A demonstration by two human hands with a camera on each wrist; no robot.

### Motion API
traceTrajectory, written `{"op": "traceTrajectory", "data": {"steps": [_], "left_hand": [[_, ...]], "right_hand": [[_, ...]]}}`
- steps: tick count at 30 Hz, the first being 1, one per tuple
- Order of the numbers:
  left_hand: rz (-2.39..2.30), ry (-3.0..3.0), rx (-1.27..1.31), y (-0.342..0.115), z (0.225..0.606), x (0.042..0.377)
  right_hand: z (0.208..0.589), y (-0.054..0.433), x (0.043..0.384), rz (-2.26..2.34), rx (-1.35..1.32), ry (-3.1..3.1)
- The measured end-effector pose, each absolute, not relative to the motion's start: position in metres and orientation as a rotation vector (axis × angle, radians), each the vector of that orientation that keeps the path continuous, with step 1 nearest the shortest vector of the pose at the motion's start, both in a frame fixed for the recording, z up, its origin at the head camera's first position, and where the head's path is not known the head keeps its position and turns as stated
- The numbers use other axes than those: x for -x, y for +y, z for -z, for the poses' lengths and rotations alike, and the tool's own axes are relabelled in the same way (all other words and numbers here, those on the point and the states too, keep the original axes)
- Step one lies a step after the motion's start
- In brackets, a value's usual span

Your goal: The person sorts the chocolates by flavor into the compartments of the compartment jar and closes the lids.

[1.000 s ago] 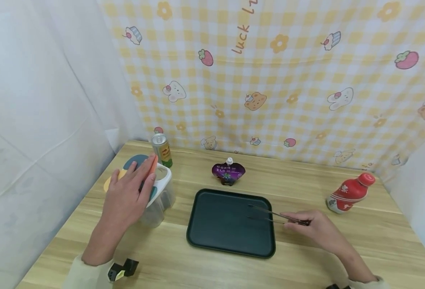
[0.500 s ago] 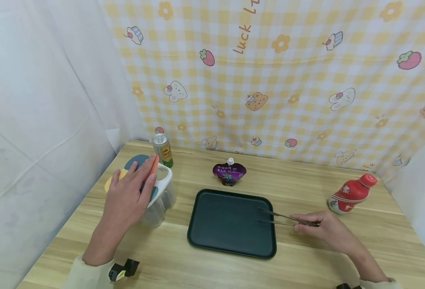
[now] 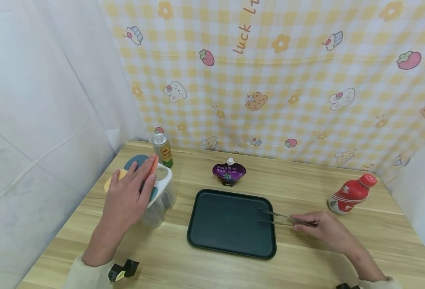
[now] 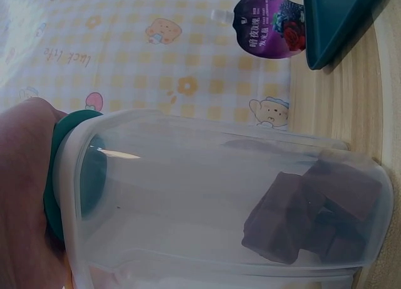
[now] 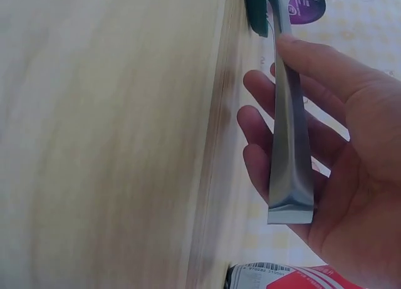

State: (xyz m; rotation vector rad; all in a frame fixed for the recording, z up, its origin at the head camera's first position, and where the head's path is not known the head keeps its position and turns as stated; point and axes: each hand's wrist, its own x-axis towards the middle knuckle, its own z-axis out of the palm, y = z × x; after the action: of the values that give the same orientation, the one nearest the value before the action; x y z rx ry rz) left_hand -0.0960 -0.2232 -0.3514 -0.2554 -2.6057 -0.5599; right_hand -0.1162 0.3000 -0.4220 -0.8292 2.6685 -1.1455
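Note:
My left hand rests on top of a clear plastic container, fingers lying straight over its white lid. An orange flap stands raised beside the index finger, with an opening showing in the lid. Inside, in the left wrist view, several dark brown chunks lie at the bottom. My right hand grips metal tongs between thumb and fingers. Their two tips are spread apart over the right side of a dark green tray, with nothing between them.
A purple spouted pouch stands behind the tray. A drink can is behind the container, at the back left. At the right stands a red bottle. A checked curtain hangs behind the wooden table.
My right hand has drawn the tongs a little to the right, toward the tray's right edge, and then held nearly still. The left hand stays on the lid.

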Motion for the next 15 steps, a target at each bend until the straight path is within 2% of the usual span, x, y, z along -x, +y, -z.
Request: {"op": "traceTrajectory", "data": {"steps": [7,15], "left_hand": [[0.561,-2.603,0.26,-0.2232,0.3512,0.0964],[0.56,-2.592,0.264,-0.2236,0.3512,0.0967]], "right_hand": [[0.4261,0.2983,0.1143,1.079,0.889,2.743],[0.4245,0.2927,0.1136,0.911,0.777,2.852]]}}
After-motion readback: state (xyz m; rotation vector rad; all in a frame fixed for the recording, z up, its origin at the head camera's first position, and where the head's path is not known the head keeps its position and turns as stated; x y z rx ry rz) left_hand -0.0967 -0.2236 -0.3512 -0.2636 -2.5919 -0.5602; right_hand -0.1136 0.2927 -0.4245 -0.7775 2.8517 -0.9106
